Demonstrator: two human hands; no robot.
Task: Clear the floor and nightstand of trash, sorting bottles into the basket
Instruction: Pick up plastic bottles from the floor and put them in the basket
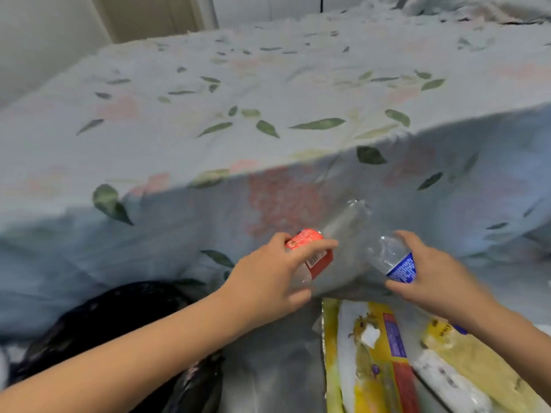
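My left hand (268, 275) grips a clear plastic bottle with a red label (343, 231), its neck pointing up and right toward the bed. In my right hand (429, 272) is a smaller clear bottle with a blue label (393, 257), tilted with its top toward the left. Both bottles hang in the air in front of the side of the bed. No basket or nightstand is in view.
A bed with a leaf-and-flower sheet (268, 99) fills the upper view, and its side hangs down in front of me. A black plastic bag (113, 317) lies at lower left. Yellow snack wrappers (375, 353) lie on the grey floor at lower right.
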